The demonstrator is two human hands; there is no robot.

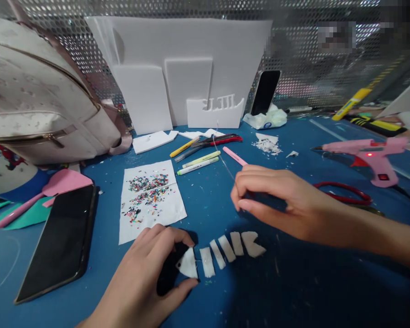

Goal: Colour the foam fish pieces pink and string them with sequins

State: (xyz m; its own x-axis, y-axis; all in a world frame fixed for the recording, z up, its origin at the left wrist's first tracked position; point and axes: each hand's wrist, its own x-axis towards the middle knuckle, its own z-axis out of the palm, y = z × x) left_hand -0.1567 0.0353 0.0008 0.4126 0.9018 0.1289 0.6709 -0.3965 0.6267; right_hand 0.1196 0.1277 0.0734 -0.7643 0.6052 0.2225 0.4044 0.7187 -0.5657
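- Head view: the left hand (141,262) is gripping a triangular white piece (188,264) between finger and thumb.
- The right hand (276,193) is pinching a thin strand (227,168).
- White strips (227,248) are lying beside the triangular white piece on the blue table (205,207).

Phone (59,237) left, strips (227,248) centre, glue gun (374,148) right

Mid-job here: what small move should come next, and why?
Probably bring the right hand toward the triangular white piece with its thin strand: the strand runs up and away from the white strips, while the left hand brackets that piece between thumb and finger, seemingly steadying it.
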